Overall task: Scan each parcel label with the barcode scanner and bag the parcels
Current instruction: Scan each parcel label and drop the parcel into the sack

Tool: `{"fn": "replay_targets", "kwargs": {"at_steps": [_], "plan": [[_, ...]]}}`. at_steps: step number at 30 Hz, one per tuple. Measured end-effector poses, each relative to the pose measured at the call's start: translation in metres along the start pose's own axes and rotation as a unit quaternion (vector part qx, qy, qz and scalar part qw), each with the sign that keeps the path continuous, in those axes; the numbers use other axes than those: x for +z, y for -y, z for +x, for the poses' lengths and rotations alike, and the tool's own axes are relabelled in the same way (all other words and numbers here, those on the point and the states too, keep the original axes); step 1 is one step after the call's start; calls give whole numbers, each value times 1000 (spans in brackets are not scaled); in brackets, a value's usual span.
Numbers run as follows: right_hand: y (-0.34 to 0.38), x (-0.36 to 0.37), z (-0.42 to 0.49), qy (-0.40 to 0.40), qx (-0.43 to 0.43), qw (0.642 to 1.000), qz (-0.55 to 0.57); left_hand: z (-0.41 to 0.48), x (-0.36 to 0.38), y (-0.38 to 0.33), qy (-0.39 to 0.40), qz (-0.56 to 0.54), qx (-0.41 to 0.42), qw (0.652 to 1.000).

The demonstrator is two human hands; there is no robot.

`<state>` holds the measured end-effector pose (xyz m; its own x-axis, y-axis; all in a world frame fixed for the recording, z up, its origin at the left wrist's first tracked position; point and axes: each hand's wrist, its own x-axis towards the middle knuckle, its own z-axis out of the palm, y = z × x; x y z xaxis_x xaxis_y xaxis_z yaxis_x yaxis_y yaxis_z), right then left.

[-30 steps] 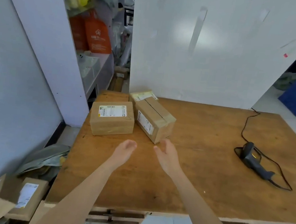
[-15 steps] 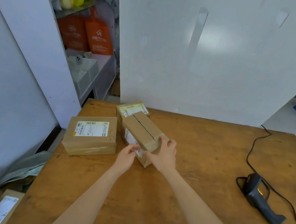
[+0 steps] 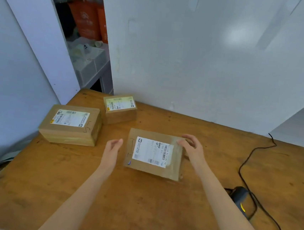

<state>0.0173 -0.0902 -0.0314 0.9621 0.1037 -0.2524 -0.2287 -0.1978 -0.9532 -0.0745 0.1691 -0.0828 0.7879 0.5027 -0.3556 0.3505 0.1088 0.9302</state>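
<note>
Turned label-up since the earlier frame, evidently for scanning, the parcel (image 3: 153, 153) lies flat at centre frame on the table (image 3: 138, 206); right hand (image 3: 192, 148) grips its right edge; left hand (image 3: 112, 148) open, just beside; scanner (image 3: 239, 199) idle lower right.

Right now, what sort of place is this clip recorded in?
Likely a small parcel dispatch stockroom: a labelled parcel and two more boxes on a wooden table, a corded barcode scanner lying to its right, and storage shelves with orange bags behind.
</note>
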Motion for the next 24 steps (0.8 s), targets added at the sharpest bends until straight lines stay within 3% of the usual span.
{"fn": "replay_targets", "kwargs": {"at_steps": [5,9,12,15,18,22,24], "plan": [[8,-65,-1,117,17,993,-9,-50,49,-13,195,4,-74,978],[13,-97,-1,200,-11,977,-72,-73,78,-22,387,66,-131,910],[14,-106,-3,256,-16,962,-94,-87,101,-16,452,79,-160,874],[11,-110,-7,291,-17,949,-121,-96,119,-5,443,80,-161,878],[6,-121,-13,277,-34,948,-149,-101,126,9,401,66,-170,898],[-8,-153,-18,181,-68,963,-189,-103,128,25,317,16,-177,932],[-28,-173,-21,95,-80,973,-195,-102,129,29,269,-30,-176,946]]}}
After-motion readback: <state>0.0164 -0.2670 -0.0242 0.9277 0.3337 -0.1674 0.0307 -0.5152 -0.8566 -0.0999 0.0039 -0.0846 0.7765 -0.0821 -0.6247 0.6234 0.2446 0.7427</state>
